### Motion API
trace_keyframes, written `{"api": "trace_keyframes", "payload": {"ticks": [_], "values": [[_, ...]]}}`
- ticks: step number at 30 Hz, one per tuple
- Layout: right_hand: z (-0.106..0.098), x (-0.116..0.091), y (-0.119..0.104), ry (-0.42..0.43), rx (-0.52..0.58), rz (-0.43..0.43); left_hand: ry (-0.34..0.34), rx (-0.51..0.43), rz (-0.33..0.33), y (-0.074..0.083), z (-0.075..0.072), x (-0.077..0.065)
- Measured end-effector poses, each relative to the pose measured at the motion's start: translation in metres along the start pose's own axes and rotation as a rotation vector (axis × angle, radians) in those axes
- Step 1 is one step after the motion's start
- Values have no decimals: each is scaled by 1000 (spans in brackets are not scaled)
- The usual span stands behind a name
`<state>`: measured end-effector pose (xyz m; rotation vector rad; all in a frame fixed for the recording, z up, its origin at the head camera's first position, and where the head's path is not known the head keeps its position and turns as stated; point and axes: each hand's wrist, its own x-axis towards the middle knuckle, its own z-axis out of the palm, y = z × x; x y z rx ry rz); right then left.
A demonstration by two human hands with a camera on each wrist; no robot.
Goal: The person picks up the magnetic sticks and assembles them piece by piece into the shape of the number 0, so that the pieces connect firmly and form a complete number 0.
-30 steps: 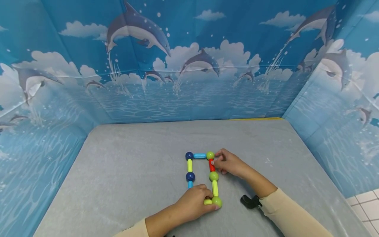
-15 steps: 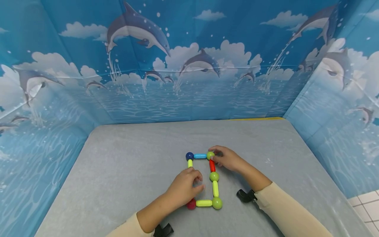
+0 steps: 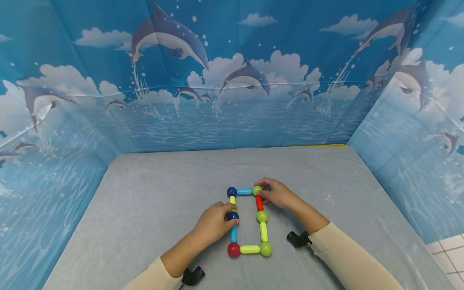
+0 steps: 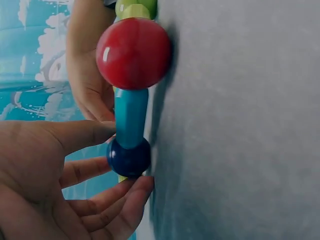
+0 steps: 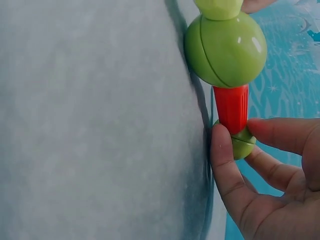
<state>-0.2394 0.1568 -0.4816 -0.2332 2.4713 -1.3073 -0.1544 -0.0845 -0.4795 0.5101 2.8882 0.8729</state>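
Toy rods and balls join in a rectangle on the grey cloth. My left hand [image 3: 213, 222] holds the dark blue ball [image 4: 129, 159] midway along the left side, thumb on one side and fingers on the other. From that ball a light blue rod [image 3: 233, 234] runs to the red ball [image 3: 233, 249] at the near left corner. My right hand [image 3: 280, 194] pinches the green ball [image 5: 243, 145] at the far right corner, beside the red rod [image 5: 231, 107]. Another dark blue ball [image 3: 232, 191] sits at the far left corner.
A yellow-green rod [image 3: 250, 249] and a green ball [image 3: 266, 248] make up the near right part of the rectangle. Grey cloth [image 3: 163, 189] covers the table. A dolphin-printed curtain [image 3: 232, 117] stands along the back and sides.
My left hand has left the near right corner and moved left and away to the middle blue ball. My right hand has shifted slightly from the red rod onto the far green ball.
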Motion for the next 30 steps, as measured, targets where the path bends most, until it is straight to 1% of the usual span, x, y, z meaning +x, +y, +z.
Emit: {"api": "trace_keyframes", "payload": {"ticks": [4,7,17,21,24,27,30], "values": [[1,1,0,4,13,8,-12,4,19,-2,2,1],[1,4,-1,7,19,14,-5,-4,24,-4,1,3],[3,11,-3,7,6,14,19,10,12,-8,-1,4],[4,11,-2,8,1,14,20,6,11,-8,-1,4],[3,11,-2,2,-7,11,17,24,10,-9,-2,3],[1,9,0,18,-18,4,27,51,11,-10,-4,2],[-3,4,0,68,-19,-30,63,57,6,-12,-9,0]]}}
